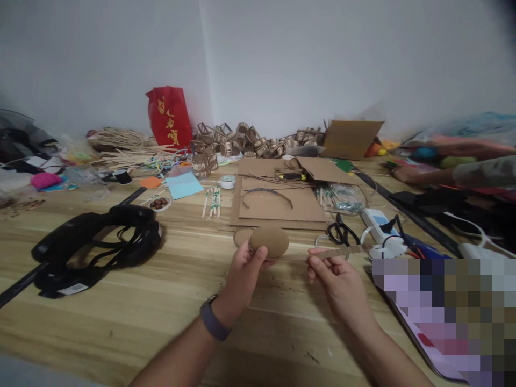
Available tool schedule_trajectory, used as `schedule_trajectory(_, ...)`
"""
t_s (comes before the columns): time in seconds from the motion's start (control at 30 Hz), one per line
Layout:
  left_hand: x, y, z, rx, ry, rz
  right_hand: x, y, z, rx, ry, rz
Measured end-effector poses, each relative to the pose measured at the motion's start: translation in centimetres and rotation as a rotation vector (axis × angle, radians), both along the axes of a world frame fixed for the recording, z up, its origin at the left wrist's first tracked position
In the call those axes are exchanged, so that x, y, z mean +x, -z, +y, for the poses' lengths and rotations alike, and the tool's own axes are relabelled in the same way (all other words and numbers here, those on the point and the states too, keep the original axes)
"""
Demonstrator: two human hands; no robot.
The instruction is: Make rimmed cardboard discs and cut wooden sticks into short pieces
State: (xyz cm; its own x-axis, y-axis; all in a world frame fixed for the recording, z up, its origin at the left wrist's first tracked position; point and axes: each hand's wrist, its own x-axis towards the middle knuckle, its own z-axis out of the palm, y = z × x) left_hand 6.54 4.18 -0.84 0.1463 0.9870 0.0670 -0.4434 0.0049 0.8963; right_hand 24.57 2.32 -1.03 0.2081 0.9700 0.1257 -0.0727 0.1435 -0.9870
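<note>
My left hand [245, 271] pinches a round brown cardboard disc [271, 241] between thumb and fingers, its flat face tilted toward me. Held in my right hand [336, 279] is a narrow cardboard strip [342, 252], gripped by thumb and fingers with one end reaching out to the right. Whether the strip joins the disc, I cannot tell. Just behind my left hand, another round cardboard piece [242, 235] lies on the wooden table. Beyond it, a curved cardboard strip [268, 191] rests on stacked cardboard sheets [278, 212].
A black strapped headset [100, 242] sits at left. Small striped baskets [200, 165], a red bag [169, 115] and loose sticks [124, 141] stand at the back. White tape [228, 182] lies mid-table. Cables [342, 232] and a pixelated area are at right, near another person's arm [439, 174].
</note>
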Motion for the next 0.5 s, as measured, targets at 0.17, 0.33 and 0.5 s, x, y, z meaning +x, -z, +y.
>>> schedule_trajectory(0.17,0.00,-0.09,-0.05,0.016,0.015,0.045,0.09,0.06,-0.01,-0.006,0.025,-0.009)
schedule_trajectory(0.33,-0.34,-0.41,-0.25,0.120,0.023,0.271,0.39,0.01,0.08,-0.006,0.022,-0.023)
schedule_trajectory(0.5,-0.64,-0.68,-0.46,0.216,0.025,0.433,0.49,-0.23,0.06,-0.017,0.025,-0.047)
